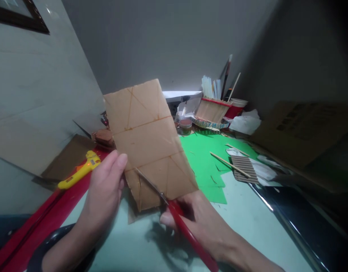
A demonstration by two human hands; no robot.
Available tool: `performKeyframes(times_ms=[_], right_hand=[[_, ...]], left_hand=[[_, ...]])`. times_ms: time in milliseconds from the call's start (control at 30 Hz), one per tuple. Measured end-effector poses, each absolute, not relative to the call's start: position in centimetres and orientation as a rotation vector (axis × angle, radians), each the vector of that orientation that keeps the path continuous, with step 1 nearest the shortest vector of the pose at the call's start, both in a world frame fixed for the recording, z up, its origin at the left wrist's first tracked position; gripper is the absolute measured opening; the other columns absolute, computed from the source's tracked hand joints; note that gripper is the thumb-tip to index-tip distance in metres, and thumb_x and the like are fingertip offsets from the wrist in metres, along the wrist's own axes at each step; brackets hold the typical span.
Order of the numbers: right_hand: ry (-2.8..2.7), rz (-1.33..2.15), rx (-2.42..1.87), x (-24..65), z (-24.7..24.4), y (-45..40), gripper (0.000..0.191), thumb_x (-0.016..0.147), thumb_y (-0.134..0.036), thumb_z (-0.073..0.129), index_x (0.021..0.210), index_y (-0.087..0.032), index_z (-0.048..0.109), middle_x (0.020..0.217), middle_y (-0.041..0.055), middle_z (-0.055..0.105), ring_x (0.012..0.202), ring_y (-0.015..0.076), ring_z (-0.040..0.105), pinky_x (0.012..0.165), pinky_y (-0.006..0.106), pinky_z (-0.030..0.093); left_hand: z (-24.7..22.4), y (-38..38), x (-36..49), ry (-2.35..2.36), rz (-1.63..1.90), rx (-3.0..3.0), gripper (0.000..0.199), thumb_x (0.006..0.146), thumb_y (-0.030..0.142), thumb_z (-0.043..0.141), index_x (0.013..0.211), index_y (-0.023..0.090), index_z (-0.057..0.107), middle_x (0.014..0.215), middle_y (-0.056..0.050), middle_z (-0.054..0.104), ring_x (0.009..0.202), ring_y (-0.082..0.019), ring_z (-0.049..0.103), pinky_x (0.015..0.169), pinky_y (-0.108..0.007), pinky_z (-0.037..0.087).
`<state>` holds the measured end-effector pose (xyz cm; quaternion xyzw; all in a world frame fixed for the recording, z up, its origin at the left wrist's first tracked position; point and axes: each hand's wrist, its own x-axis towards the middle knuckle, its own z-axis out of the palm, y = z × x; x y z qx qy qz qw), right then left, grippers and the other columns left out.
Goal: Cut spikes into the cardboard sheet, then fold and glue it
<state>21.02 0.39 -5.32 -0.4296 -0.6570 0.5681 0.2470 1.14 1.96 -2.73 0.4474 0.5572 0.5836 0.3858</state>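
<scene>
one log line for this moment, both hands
left hand: grips marked cardboard by edge | right hand: holds red-handled scissors, blade over cardboard face | nearby: yellow glue gun, green sheet

The cardboard sheet (151, 139) is tan, ruled with orange-brown lines, some running across and others slanting into triangles. Just below it, the scissors (191, 237) show red handles and grey metal. Left of the cardboard sheet, the glue gun (82, 172) is yellow with a touch of orange. To its right, the paper (205, 158) is vivid green on a pale mint surface (247, 215); farther right, the corrugated piece (244, 166) has brown ribbed stripes. Beyond the sheet, the wall (162, 41) is plain grey.
</scene>
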Motion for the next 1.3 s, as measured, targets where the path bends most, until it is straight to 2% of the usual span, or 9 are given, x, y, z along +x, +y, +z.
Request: performKeyframes(times_ms=[167,333,500,667,833,967,1033,1133,1300], right_hand=[[-1.807,1.527,-1.218,20.6,-5.6,0.6,0.036,0.078,-0.045,0.061,0.058,-0.019,0.045,0.055,-0.0038,0.040,0.053,0.0104,0.033,0.047,0.025,0.026],[-1.819,1.533,-1.331,20.1,-5.4,0.5,0.035,0.074,-0.047,0.057,0.054,-0.019,0.048,0.053,0.0002,0.050,0.050,0.0123,0.041,0.047,0.026,0.030],[-1.836,1.364,-1.368,19.7,-6.1,0.2,0.034,0.074,-0.043,0.057,0.052,-0.020,0.047,0.050,-0.0008,0.049,0.048,0.0120,0.040,0.048,0.028,0.030],[-1.788,1.440,-1.299,19.6,-6.4,0.2,0.028,0.077,-0.037,0.062,0.059,-0.018,0.053,0.057,-0.0006,0.053,0.054,0.0116,0.045,0.049,0.025,0.033],[-1.764,1.645,-1.248,20.8,-5.1,0.2,0.018,0.076,-0.031,0.066,0.072,-0.016,0.057,0.063,-0.0026,0.052,0.055,0.0098,0.043,0.049,0.022,0.035],[-1.877,1.594,-1.209,21.5,-4.4,-0.3,0.012,0.073,-0.019,0.064,0.082,-0.016,0.058,0.070,-0.0026,0.055,0.061,0.0106,0.044,0.050,0.021,0.035],[-1.924,1.469,-1.229,21.3,-4.7,-0.6,0.005,0.078,-0.019,0.058,0.077,-0.017,0.054,0.070,-0.0024,0.054,0.061,0.0108,0.044,0.051,0.022,0.034],[-1.953,1.325,-1.258,20.6,-5.4,-0.8,0.014,0.082,-0.024,0.056,0.070,-0.019,0.050,0.064,-0.0030,0.051,0.057,0.0110,0.041,0.051,0.024,0.032],[-2.007,1.187,-1.307,20.2,-5.4,-0.5,0.024,0.076,-0.026,0.057,0.058,-0.020,0.043,0.055,-0.0035,0.046,0.051,0.0105,0.035,0.048,0.026,0.027]], left_hand=[[-2.4,2.0,1.3,1.403,1.505,1.154,0.024,0.088,0.041,0.065,0.073,0.023,0.060,0.066,0.007,0.049,0.052,-0.008,0.036,0.042,-0.014,0.031],[-2.2,2.0,1.5,1.405,1.515,1.135,0.018,0.087,0.039,0.065,0.079,0.024,0.065,0.064,0.007,0.046,0.048,-0.009,0.031,0.040,-0.017,0.031],[-2.3,2.1,1.4,1.392,1.529,1.139,0.020,0.088,0.037,0.064,0.073,0.024,0.060,0.064,0.007,0.045,0.051,-0.011,0.034,0.043,-0.018,0.032],[-2.4,2.2,1.4,1.378,1.502,1.180,0.016,0.090,0.038,0.061,0.080,0.025,0.062,0.069,0.005,0.050,0.053,-0.013,0.034,0.044,-0.022,0.030],[-2.7,2.3,1.2,1.374,1.487,1.238,0.025,0.090,0.040,0.061,0.071,0.025,0.056,0.064,0.006,0.042,0.053,-0.014,0.031,0.046,-0.025,0.028],[-3.1,2.6,1.0,1.411,1.469,1.281,0.028,0.091,0.043,0.059,0.071,0.024,0.053,0.068,0.006,0.048,0.058,-0.014,0.038,0.049,-0.025,0.031],[-3.1,2.8,0.8,1.429,1.442,1.304,0.028,0.091,0.045,0.057,0.073,0.024,0.053,0.069,0.005,0.049,0.060,-0.015,0.040,0.050,-0.025,0.033],[-2.9,3.0,0.6,1.465,1.404,1.343,0.028,0.090,0.046,0.058,0.073,0.024,0.055,0.069,0.005,0.050,0.062,-0.015,0.042,0.051,-0.025,0.034],[-2.6,2.9,0.3,1.494,1.373,1.365,0.029,0.089,0.048,0.058,0.073,0.024,0.056,0.071,0.004,0.054,0.063,-0.016,0.044,0.052,-0.025,0.035]])
